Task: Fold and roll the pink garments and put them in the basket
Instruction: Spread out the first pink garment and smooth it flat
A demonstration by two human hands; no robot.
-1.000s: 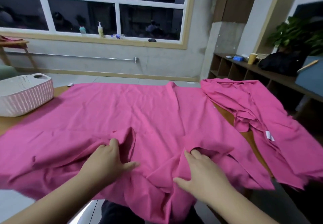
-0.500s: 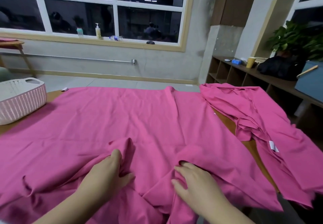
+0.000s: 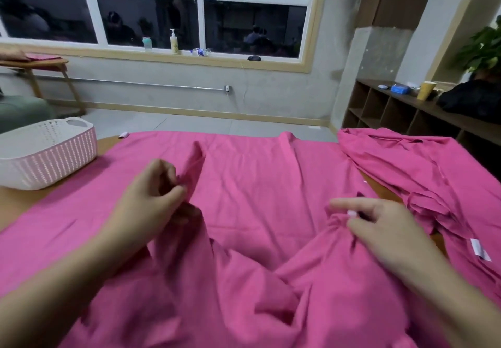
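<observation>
Now pink garment (image 3: 257, 185) (near edge) between fingers (image 3: 173, 193).

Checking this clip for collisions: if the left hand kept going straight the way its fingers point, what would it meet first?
The left hand pinches the spread pink garment, fingers pointing right and away. That line looks free above the flat cloth; depth is unclear, so it probably just skims it.

Wooden table (image 3: 16, 201), bare at its left edge and in a strip at right. Directly on it: a white perforated basket (image 3: 48, 155) at far left; a large pink garment (image 3: 257, 190) spread across the middle; a second, crumpled pink garment (image 3: 423, 174) at right, overlapping the table's right edge.
</observation>
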